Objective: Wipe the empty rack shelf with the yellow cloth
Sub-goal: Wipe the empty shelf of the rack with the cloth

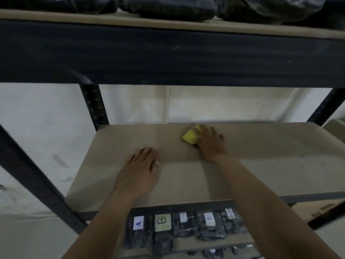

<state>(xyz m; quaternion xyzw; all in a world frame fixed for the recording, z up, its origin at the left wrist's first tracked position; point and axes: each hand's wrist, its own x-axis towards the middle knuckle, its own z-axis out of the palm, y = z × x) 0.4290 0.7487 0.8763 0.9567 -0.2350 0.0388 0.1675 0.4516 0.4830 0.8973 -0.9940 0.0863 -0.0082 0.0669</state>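
Fingers of the right hand press the bunched yellow cloth onto the rack shelf, near its back edge. The left hand lies flat, holding nothing. Corners might get missed if strokes stay central.

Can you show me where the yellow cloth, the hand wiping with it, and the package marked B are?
Cloth (190, 138): head view, its exposed yellow face.
Right hand (211, 142): head view, its back.
B package (162, 222): head view, its label.

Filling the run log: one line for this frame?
step: wiping | right hand: pressing yellow cloth on rack shelf, far centre | left hand: flat on shelf, empty
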